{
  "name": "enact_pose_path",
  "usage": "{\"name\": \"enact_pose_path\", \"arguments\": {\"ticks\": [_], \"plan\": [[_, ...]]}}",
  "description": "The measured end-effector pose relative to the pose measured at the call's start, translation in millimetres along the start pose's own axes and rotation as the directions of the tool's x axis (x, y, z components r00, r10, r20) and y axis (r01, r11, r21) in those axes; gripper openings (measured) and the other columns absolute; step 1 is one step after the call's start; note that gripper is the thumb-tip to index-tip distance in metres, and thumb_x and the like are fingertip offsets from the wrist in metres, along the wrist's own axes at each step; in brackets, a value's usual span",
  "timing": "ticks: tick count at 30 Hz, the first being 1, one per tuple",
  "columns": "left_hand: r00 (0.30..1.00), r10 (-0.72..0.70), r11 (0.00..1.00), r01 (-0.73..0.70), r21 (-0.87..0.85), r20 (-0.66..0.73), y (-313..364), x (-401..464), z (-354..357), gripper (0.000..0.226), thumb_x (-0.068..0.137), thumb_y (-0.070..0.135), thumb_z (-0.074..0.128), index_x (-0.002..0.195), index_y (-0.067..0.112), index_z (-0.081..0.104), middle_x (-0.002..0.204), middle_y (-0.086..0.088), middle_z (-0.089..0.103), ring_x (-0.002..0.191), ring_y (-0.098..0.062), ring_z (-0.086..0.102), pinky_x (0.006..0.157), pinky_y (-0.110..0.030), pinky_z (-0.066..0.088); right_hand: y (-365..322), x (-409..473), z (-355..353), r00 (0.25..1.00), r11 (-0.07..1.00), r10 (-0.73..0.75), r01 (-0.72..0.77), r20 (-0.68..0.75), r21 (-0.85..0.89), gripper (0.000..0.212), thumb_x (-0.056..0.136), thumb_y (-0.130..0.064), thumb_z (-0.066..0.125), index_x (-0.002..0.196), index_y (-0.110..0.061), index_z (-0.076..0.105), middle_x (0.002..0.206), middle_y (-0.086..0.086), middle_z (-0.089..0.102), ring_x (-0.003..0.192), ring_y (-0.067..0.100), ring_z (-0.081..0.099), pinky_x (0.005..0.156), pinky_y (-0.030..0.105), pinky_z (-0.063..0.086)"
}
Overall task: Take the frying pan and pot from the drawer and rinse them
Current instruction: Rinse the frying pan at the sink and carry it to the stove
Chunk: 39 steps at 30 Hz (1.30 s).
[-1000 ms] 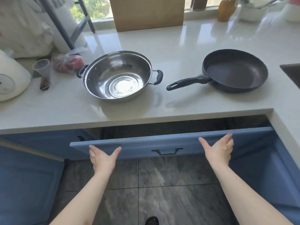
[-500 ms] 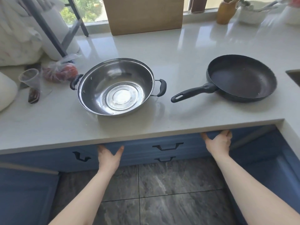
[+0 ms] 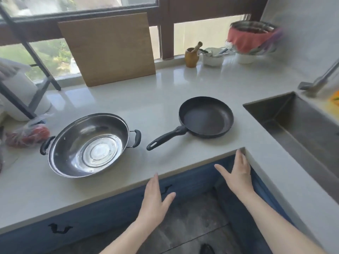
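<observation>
We're looking down at the pale tabletop, and both task pieces are out on it. The steel pot sits at about nine o'clock from the frying pan, the two near each other but apart, with the pan's black handle pointing toward seven o'clock, at the pot's right-hand grip. Both look empty, and the pot's base shines back at us.

Below the tabletop edge, our left hand is flat and spread, fingers released and holding nothing, tips right at the edge above the blue drawer front. Our right hand is just as loose, fingers splayed and empty, reaching up to the inner corner where the tabletop turns. Whether either hand actually touches the cabinet we cannot tell.

Off at three o'clock from the pan lies the sink, its basin dark and well apart from the pan. At twelve o'clock a wooden cutting board leans upright against the window. At nine o'clock from the pot, a plastic bag with something red inside rests on the tabletop.
</observation>
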<state>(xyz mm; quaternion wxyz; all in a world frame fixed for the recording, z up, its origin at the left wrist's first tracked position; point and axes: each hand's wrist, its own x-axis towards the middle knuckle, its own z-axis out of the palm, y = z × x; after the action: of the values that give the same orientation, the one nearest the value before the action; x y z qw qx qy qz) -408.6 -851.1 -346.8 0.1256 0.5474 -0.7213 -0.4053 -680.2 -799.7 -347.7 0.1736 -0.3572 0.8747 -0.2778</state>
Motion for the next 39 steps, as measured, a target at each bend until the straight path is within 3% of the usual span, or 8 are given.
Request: {"name": "enact_pose_path", "arguments": {"ticks": [8,14,19,22,29,33,37,39], "plan": [[0.955,0.293,0.949,-0.284,0.138,-0.047,131.4,111.2,16.4,0.088,0.092,0.041,0.063,0.156,0.012,0.010,0.160,0.005,0.015,0.150,-0.016,0.009,0.121,-0.030,0.014,15.2,91.2,-79.0,0.991,0.990,-0.123,0.126,0.055,-0.064,0.108,0.081,-0.053,0.069,0.156,-0.013,0.002,0.163,0.005,0.008,0.149,0.020,0.007,0.118,0.037,0.018],[0.986,0.154,0.942,-0.128,0.309,-0.059,138.6,186.3,7.4,0.091,0.073,0.052,0.078,0.136,0.007,0.031,0.136,-0.005,0.038,0.130,-0.025,0.034,0.103,-0.032,0.036,19.8,159.3,-92.5,0.932,0.949,-0.228,0.277,0.282,-0.148,0.122,0.072,-0.058,0.074,0.155,-0.025,-0.008,0.163,-0.007,-0.008,0.150,0.015,0.001,0.117,0.035,0.019],[0.991,0.109,0.918,-0.128,0.376,0.071,133.6,219.4,4.1,0.120,0.065,0.057,0.079,0.153,0.011,0.011,0.148,0.002,0.026,0.142,-0.020,0.021,0.111,-0.027,0.026,12.5,204.2,-86.7,0.887,0.922,-0.241,0.336,0.393,-0.194,0.131,0.066,-0.062,0.077,0.155,-0.025,-0.011,0.162,-0.010,-0.014,0.150,0.014,-0.002,0.119,0.036,0.017],[0.982,0.160,0.920,-0.186,0.344,0.101,138.7,232.3,1.8,0.124,0.047,0.069,0.070,0.150,0.028,0.015,0.128,0.019,0.031,0.130,-0.011,0.030,0.099,-0.024,0.033,7.2,225.0,-80.5,0.864,0.911,-0.244,0.360,0.440,-0.202,0.135,0.062,-0.061,0.079,0.155,-0.025,-0.012,0.162,-0.010,-0.014,0.150,0.014,-0.001,0.120,0.037,0.017],[0.959,0.204,0.940,-0.248,0.235,0.197,135.9,267.5,-4.5,0.131,0.042,0.053,0.084,0.147,0.047,0.006,0.136,0.028,0.026,0.130,-0.003,0.030,0.099,-0.025,0.040,0.3,271.6,-69.5,0.808,0.924,-0.234,0.358,0.540,-0.134,0.146,0.049,-0.063,0.081,0.154,-0.029,-0.015,0.161,-0.015,-0.011,0.149,0.009,-0.003,0.121,0.038,0.013],[0.933,0.225,0.933,-0.290,0.214,0.282,137.7,280.7,-13.1,0.136,0.047,0.051,0.087,0.137,0.063,-0.014,0.139,0.043,0.003,0.099,-0.002,0.051,0.079,-0.023,0.052,-2.9,278.9,-65.7,0.769,0.924,-0.295,0.382,0.568,-0.037,0.147,0.044,-0.060,0.082,0.152,-0.038,-0.014,0.155,-0.028,-0.003,0.146,-0.001,0.000,0.120,0.033,0.013],[0.921,0.248,0.951,-0.291,0.105,0.300,141.4,308.5,-11.1,0.143,0.044,0.047,0.094,0.146,0.057,-0.006,0.148,0.037,0.002,0.128,0.003,0.041,0.084,-0.033,0.057,0.9,290.4,-65.0,0.768,0.953,-0.302,0.250,0.565,0.169,0.143,0.047,-0.042,0.090,0.147,-0.052,-0.012,0.149,-0.040,-0.004,0.140,-0.014,0.001,0.113,0.016,0.014],[0.912,0.261,0.949,-0.302,0.086,0.316,151.3,322.8,-8.3,0.143,0.043,0.041,0.096,0.146,0.058,-0.001,0.149,0.034,0.007,0.121,0.002,0.048,0.080,-0.034,0.058,4.0,298.5,-67.6,0.777,0.957,-0.290,0.214,0.558,0.198,0.144,0.046,-0.042,0.092,0.146,-0.052,-0.011,0.151,-0.038,-0.004,0.141,-0.014,-0.001,0.115,0.016,0.012]]}}
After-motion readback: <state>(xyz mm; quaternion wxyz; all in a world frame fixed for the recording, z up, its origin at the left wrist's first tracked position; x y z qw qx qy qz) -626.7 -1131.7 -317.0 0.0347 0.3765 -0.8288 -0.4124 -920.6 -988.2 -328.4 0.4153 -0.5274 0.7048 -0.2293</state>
